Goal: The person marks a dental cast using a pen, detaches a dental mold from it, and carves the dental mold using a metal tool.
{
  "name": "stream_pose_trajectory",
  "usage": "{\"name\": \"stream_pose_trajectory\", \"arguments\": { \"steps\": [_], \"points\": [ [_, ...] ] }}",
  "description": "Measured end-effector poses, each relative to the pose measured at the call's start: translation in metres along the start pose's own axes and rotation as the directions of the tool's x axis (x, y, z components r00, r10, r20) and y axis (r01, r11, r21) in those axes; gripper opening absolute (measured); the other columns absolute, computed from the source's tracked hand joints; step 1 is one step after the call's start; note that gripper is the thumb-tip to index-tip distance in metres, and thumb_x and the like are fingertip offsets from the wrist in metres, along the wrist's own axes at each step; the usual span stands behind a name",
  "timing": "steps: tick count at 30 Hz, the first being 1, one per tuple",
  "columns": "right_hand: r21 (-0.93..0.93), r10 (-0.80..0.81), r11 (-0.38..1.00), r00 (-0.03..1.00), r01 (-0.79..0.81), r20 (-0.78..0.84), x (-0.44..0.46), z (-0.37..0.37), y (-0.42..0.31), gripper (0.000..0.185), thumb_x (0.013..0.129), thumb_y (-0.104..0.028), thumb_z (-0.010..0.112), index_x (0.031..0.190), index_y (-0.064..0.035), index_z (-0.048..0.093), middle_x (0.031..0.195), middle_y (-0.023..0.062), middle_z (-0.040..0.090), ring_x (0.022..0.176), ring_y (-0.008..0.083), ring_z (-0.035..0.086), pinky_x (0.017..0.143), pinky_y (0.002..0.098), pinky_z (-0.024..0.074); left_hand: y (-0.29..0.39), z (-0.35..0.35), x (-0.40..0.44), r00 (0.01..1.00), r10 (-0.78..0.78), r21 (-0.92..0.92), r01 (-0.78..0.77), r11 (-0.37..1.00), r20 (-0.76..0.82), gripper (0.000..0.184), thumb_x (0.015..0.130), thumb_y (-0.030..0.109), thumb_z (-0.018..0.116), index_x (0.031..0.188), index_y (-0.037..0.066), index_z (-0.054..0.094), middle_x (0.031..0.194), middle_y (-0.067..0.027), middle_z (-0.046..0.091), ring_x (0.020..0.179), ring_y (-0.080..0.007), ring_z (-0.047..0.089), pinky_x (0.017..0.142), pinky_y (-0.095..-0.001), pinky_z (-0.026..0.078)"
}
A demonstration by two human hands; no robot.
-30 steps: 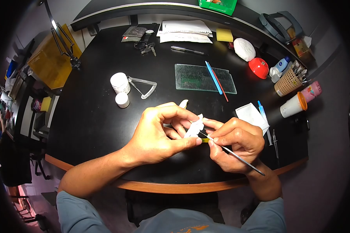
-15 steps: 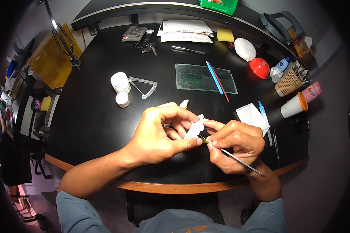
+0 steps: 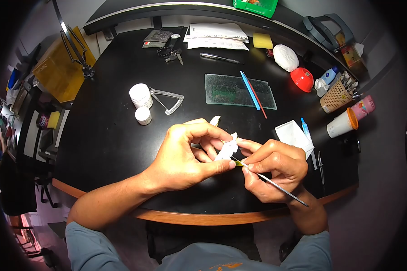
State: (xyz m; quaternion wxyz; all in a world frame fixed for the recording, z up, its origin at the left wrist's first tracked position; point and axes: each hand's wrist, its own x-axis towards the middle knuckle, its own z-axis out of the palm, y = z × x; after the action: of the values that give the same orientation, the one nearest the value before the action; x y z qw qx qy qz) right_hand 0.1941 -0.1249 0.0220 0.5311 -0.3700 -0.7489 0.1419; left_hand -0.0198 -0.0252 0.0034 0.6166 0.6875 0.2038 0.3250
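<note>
Between the thumb and fingers of my left hand (image 3: 178, 158) is a small white piece (image 3: 227, 149) that looks like a plaster dental cast. My right hand (image 3: 278, 169) is closed in a pen grip around a thin metal carving tool (image 3: 280, 188). The tool's working end reaches the lower right side of the white piece; whether it touches cannot be made out. A yellow-green bit (image 3: 239, 164) shows beside my left thumb tip. Beyond my left fingers, a small pale piece (image 3: 215, 120) is partly hidden.
White jars (image 3: 141, 95) and a metal caliper (image 3: 169, 100) stand left of centre. A glass slab (image 3: 226, 92) carries blue and red sticks. White paper (image 3: 295, 137), tweezers (image 3: 321, 167), a red bowl (image 3: 302, 80) and a brush-filled basket (image 3: 335, 97) are at right.
</note>
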Motion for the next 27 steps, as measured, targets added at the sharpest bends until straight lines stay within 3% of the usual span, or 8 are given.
{"name": "stream_pose_trajectory", "arguments": {
  "steps": [3, 6, 21, 24, 27],
  "points": [
    [-0.007, -0.012, 1.0, 1.0, 0.012, 0.001, 0.0005, 0.0011, 0.0007, 0.015, 0.072, 0.013, 0.075, 0.08, 0.0024, 0.069, 0.077, 0.0136, 0.072, 0.061, 0.0175, 0.069, 0.101, 0.0525, 0.064, -0.0004, -0.0002, -0.0005, 1.0, -0.004, 0.012, 0.004, 1.0, 0.01, 0.044, 0.081, 0.007, 0.096, 0.119, -0.002, 0.077, 0.103, -0.0085, 0.068, 0.083, -0.0084, 0.071, 0.072, -0.0209, 0.061],
    [-0.012, -0.019, 1.0, 1.0, 0.019, 0.003, 0.0006, 0.0013, 0.0013, 0.015, 0.072, 0.013, 0.075, 0.08, 0.0023, 0.069, 0.078, 0.0134, 0.073, 0.061, 0.018, 0.069, 0.101, 0.0522, 0.0643, 0.0042, -0.0007, -0.0003, 0.999, -0.035, 0.024, 0.034, 0.999, 0.031, 0.043, 0.081, -0.004, 0.093, 0.12, -0.004, 0.075, 0.107, -0.01, 0.068, 0.093, -0.0126, 0.072, 0.074, -0.0224, 0.064],
    [-0.011, 0.01, 1.0, 1.0, -0.01, -0.011, -0.0014, -0.0002, 0.0002, 0.018, 0.071, 0.016, 0.074, 0.082, 0.0025, 0.068, 0.078, 0.0132, 0.071, 0.064, 0.0167, 0.071, 0.1, 0.0511, 0.0647, 0.0069, -0.0005, -0.0002, 0.998, -0.057, 0.019, 0.056, 0.998, 0.04, 0.043, 0.082, -0.001, 0.093, 0.12, -0.005, 0.074, 0.107, -0.0098, 0.069, 0.092, -0.0125, 0.073, 0.073, -0.0218, 0.063],
    [-0.018, -0.005, 1.0, 1.0, 0.006, 0.01, 0.0, -0.0005, 0.0002, 0.018, 0.071, 0.015, 0.075, 0.082, 0.0026, 0.068, 0.077, 0.0129, 0.071, 0.063, 0.0167, 0.07, 0.1, 0.0517, 0.0644, 0.0031, 0.0002, -0.0003, 0.999, -0.04, -0.013, 0.04, 0.999, 0.021, 0.044, 0.081, 0.008, 0.096, 0.119, -0.004, 0.076, 0.103, -0.0085, 0.068, 0.084, -0.0088, 0.072, 0.072, -0.0209, 0.062],
    [-0.022, -0.015, 1.0, 1.0, 0.015, 0.003, 0.0002, 0.0007, 0.0015, 0.017, 0.071, 0.015, 0.075, 0.081, 0.0027, 0.068, 0.077, 0.0131, 0.071, 0.063, 0.0168, 0.07, 0.1, 0.0521, 0.0644, 0.0014, 0.0001, -0.0001, 0.999, -0.026, -0.007, 0.026, 1.0, 0.021, 0.044, 0.082, 0.007, 0.095, 0.12, -0.004, 0.076, 0.103, -0.0085, 0.068, 0.084, -0.0085, 0.072, 0.072, -0.021, 0.062]
  ]
}}
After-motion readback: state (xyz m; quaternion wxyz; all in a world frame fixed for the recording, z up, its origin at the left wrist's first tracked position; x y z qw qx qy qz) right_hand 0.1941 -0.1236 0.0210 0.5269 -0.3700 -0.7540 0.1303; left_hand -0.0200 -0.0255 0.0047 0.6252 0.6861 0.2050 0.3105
